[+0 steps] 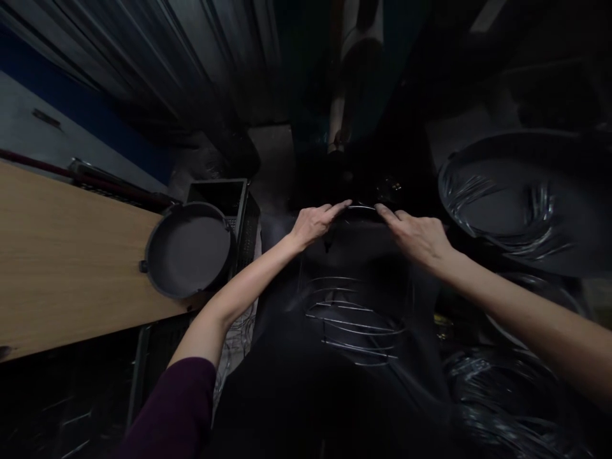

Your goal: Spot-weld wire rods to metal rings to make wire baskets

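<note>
A thin, curved, silvery metal wire [362, 207] spans the gap between the person's two hands, in front of the body at the foot of a dark machine [315, 146]. The left hand [315, 223] meets the wire's left end with its index finger stretched along it and the other fingers curled in, the grip nearly closed; the right hand [418, 236] pinches the right end in much the same way, though its thumb is hidden. Just below, on the dark cloth over the lap, lies a silvery wire piece of curved rods and straight bars [356, 328], partly blurred. To the right stands a large dark round basin [502, 213] with bent shiny wires [540, 239] along its inner wall; a tangled bundle of shiny wire [497, 398] sits below it, near the right forearm. To the left, a shallow dark-grey round tub [189, 252] rests at the end of a light-brown wooden board [71, 255], just beside a black plastic crate [246, 233]. A dark purple sleeve [176, 405] covers the upper left arm.
</note>
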A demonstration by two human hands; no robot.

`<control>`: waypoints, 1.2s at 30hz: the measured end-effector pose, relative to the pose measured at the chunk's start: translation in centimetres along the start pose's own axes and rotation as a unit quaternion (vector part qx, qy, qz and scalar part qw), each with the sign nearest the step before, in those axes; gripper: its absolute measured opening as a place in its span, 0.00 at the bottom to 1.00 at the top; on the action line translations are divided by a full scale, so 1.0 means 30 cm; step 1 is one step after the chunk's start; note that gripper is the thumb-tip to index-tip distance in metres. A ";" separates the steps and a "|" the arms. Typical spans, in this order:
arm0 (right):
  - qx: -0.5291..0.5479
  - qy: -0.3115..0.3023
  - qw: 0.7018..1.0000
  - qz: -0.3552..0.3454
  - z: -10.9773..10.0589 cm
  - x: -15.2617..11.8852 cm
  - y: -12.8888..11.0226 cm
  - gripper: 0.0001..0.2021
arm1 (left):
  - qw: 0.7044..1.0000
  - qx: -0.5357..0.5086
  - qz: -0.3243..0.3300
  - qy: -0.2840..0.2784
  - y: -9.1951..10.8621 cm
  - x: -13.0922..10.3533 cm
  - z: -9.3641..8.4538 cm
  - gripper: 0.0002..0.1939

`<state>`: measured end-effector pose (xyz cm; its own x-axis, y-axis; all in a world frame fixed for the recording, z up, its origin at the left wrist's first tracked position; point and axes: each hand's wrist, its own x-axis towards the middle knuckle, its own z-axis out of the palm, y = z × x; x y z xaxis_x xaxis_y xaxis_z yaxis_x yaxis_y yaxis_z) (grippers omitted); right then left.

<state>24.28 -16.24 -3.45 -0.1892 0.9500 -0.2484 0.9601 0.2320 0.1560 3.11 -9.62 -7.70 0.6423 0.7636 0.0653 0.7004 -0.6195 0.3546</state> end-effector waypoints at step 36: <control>-0.011 0.099 0.994 -0.045 -0.260 0.322 0.071 0.25 | 0.997 0.068 -0.001 0.021 -0.140 0.221 -0.338 0.14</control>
<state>22.88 -4.93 1.93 -0.3127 0.9472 -0.0705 0.9332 0.3202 0.1632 1.26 -0.10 0.71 0.6289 0.7704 0.1050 0.7397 -0.6344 0.2245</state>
